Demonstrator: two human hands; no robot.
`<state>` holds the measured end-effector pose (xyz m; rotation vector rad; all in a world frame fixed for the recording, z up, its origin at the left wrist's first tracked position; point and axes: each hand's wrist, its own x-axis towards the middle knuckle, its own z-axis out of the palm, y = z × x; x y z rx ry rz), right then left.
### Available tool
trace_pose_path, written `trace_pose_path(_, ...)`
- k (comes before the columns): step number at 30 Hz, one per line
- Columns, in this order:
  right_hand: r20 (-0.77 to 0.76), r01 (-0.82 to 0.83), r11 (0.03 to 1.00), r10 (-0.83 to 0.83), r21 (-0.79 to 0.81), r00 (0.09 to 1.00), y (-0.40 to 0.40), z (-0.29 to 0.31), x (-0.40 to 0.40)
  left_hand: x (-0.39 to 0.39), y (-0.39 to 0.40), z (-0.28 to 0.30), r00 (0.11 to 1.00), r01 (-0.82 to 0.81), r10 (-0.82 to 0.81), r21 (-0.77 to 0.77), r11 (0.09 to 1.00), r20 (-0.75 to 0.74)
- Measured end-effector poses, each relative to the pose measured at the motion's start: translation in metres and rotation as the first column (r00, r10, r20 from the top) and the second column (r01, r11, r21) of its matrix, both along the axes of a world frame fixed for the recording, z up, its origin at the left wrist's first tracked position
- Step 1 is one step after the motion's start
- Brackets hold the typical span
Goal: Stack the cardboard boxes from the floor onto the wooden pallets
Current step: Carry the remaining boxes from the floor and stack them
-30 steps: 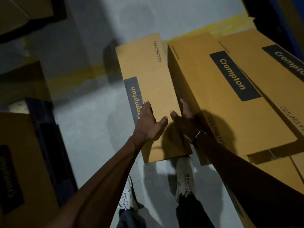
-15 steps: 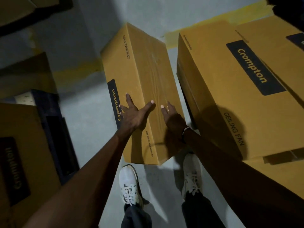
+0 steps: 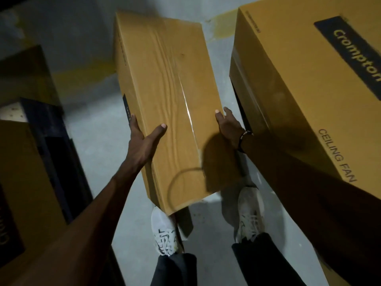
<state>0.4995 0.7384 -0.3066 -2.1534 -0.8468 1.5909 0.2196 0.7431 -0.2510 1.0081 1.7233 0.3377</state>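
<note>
A long brown cardboard box (image 3: 169,96) with a taped seam on top is lifted off the grey floor, above my feet. My left hand (image 3: 142,139) grips its left edge, thumb across the top face and fingers down the side. My right hand (image 3: 228,125) holds the right edge, thumb on top, with the fingers hidden behind the box. At the left stands a dark pallet (image 3: 55,141) with another cardboard box (image 3: 22,182) on it.
A big Crompton ceiling-fan box (image 3: 309,89) stands close on the right, beside my right arm. More boxes (image 3: 22,73) sit in shadow at the far left. Yellow floor marking (image 3: 82,75) runs behind. My white shoes (image 3: 162,234) stand on the grey floor.
The box has turned so its taped face points up and has risen closer to me. Both hands have slid from its top face out to its two side edges.
</note>
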Motion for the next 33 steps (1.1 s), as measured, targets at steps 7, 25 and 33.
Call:
trace_pose_path(7, 0.001, 0.048, 0.998, -0.048, 0.036, 0.999, -0.001, -0.003, -0.008, -0.012, -0.011, -0.006, 0.998, 0.060, -0.061, 0.019, 0.998, 0.034)
trace_pose_path(25, 0.047, -0.169, 0.965, 0.163, 0.198, 0.985, 0.013, 0.329, -0.015, -0.027, -0.056, 0.265, 0.961, -0.169, 0.155, 0.044, 0.985, 0.228)
trace_pose_path(33, 0.117, -0.339, 0.899, 0.319, 0.276, 0.941, -0.014, 0.540, -0.041, -0.032, -0.123, 0.452, 0.899, -0.344, 0.323, 0.021, 0.939, 0.296)
